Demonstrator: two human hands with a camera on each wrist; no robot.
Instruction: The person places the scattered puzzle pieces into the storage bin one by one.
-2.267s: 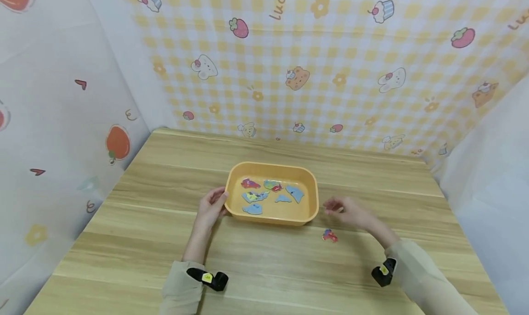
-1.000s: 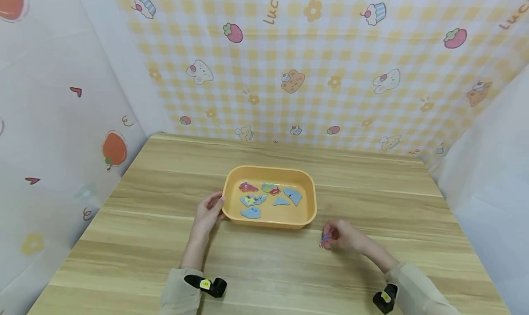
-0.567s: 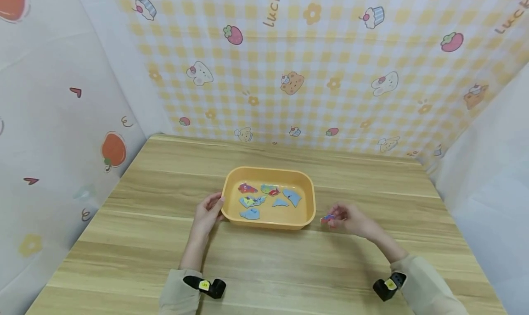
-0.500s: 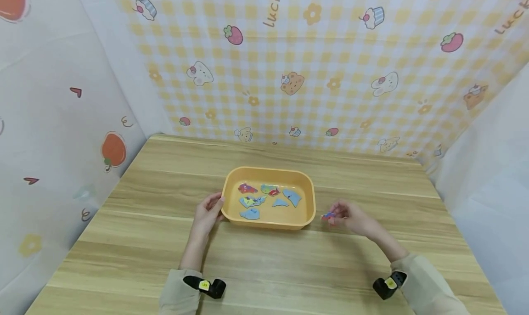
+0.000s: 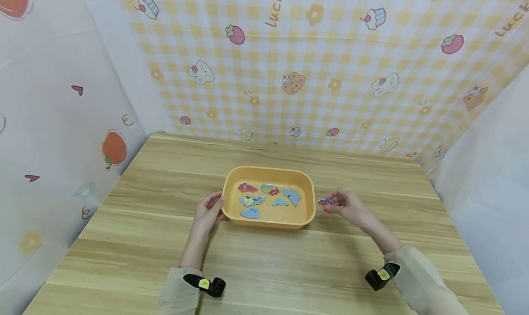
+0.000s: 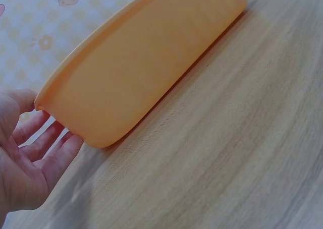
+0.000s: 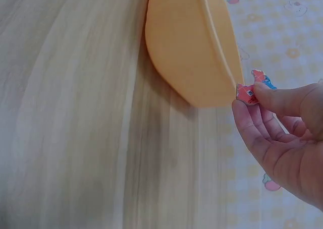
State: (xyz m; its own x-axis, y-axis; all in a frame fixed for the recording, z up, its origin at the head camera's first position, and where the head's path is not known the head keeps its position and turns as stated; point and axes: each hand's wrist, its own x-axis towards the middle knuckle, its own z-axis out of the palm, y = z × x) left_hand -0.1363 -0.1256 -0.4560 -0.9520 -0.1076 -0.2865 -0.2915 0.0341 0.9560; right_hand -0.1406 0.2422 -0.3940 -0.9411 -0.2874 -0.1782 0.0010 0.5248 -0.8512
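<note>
In the head view a yellow plastic tray stands on the table. My left hand grips its left end, the thumb at the rim and the fingers against the outer wall. Beside the tray's right end, my right hand pinches a small red and blue puzzle piece between thumb and fingers. The right wrist view shows this flat, irregular puzzle piece close to the tray rim. Inside the tray lie several loose pieces, among them a red one and a light blue one.
The wooden table reaches back to a yellow checked cloth with cartoon prints. White cloth hangs at the left and right. A black camera is strapped to each wrist.
My right hand has picked up the red and blue puzzle piece from the table and raised it forward to the tray's right end. The left hand keeps its grip on the tray.
</note>
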